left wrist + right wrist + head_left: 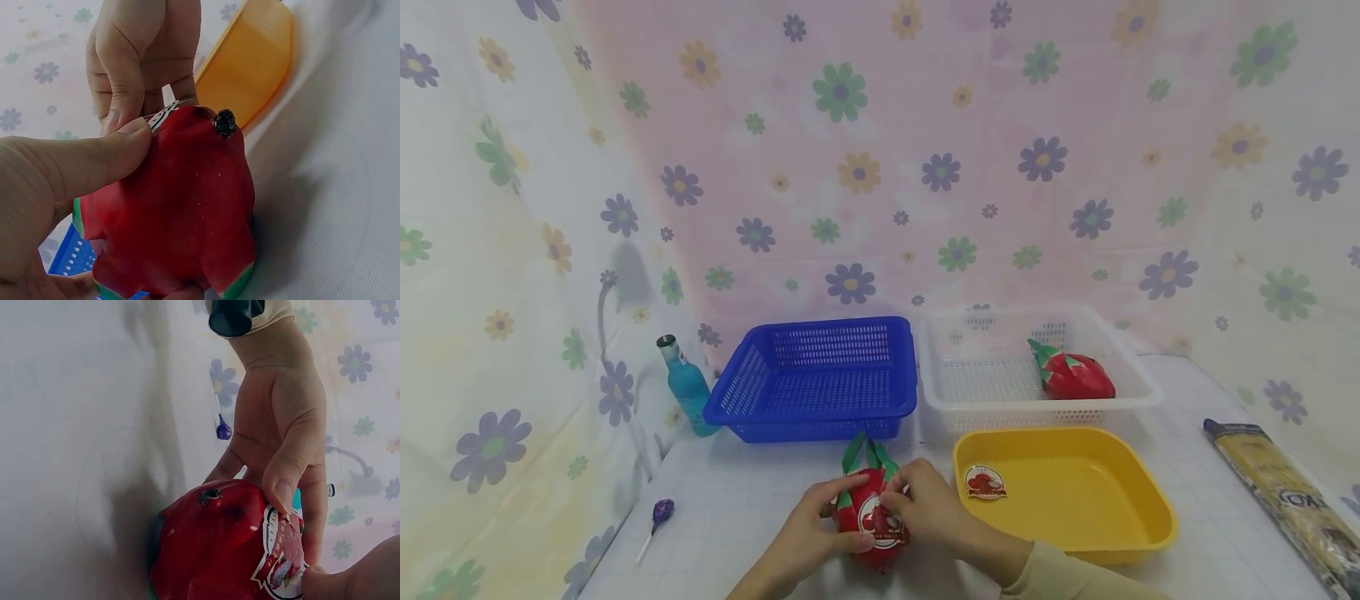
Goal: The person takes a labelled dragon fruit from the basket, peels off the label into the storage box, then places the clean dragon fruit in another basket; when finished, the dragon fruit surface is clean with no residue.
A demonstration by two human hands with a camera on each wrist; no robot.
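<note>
- Left hand (808, 529) grips the red, green-tipped dragon fruit (872, 521), largely hiding it.
- Right hand (925, 504) pinches its round white label (880, 523); the edge is partly lifted.

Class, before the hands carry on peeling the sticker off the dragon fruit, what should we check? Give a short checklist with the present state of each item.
1. Left hand grips the dragon fruit: ok.
2. Right hand pinches the sticker edge: ok.
3. Sticker edge lifted off the skin: ok, seen in the left wrist view.
4. Sticker untorn: cannot tell.
5. Yellow tray within reach beside the hands: ok.
</note>
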